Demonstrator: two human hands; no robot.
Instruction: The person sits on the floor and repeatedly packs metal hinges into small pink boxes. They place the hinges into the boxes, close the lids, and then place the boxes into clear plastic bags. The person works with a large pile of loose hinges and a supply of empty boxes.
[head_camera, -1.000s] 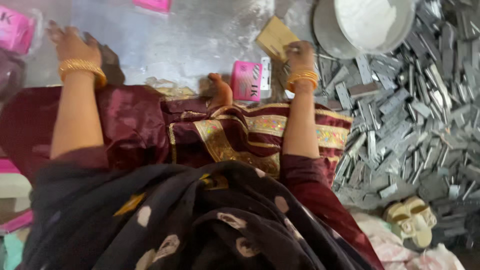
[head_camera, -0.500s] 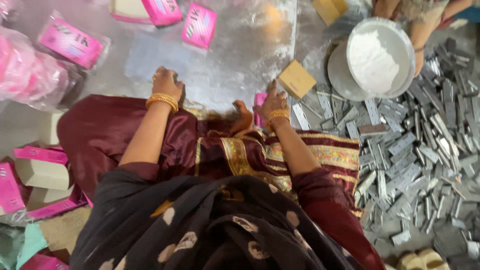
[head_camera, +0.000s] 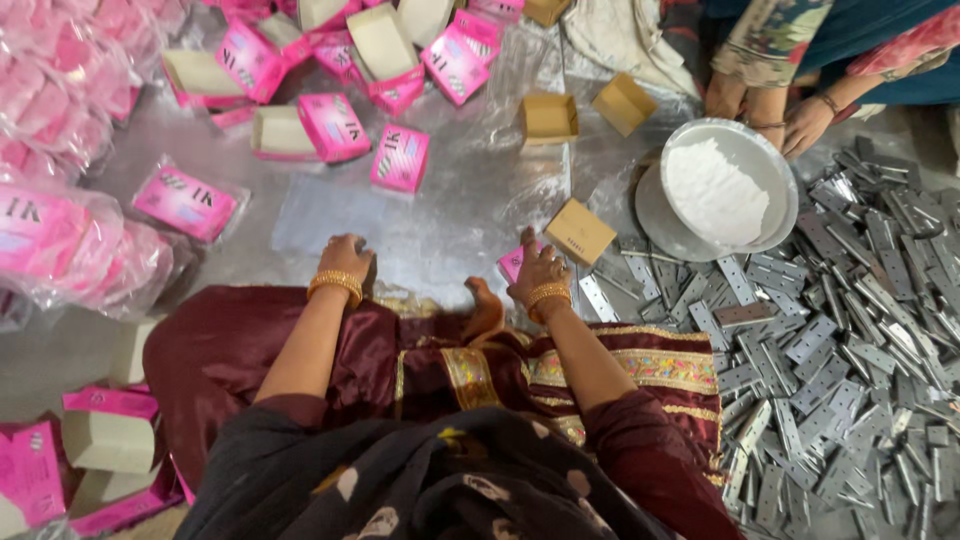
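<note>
Hinges (head_camera: 850, 330), flat grey metal ones, lie heaped by your right knee, within easy reach. Your right hand (head_camera: 538, 270) rests on a small pink cardboard box (head_camera: 512, 262), fingers curled over it; whether it pinches, you cannot tell. Your left hand (head_camera: 345, 257) lies flat and empty on the silver floor sheet (head_camera: 440, 220). Since half a second ago, the view has tilted up, showing more pink boxes (head_camera: 335, 125) ahead.

A round metal bowl of white powder (head_camera: 722, 185) sits at two o'clock, grey metal hinge plates (head_camera: 850, 340) heaped at four o'clock, pink cardboard boxes (head_camera: 335, 125) scattered at eleven, clear bags of pink packets (head_camera: 50, 240) at nine.
</note>
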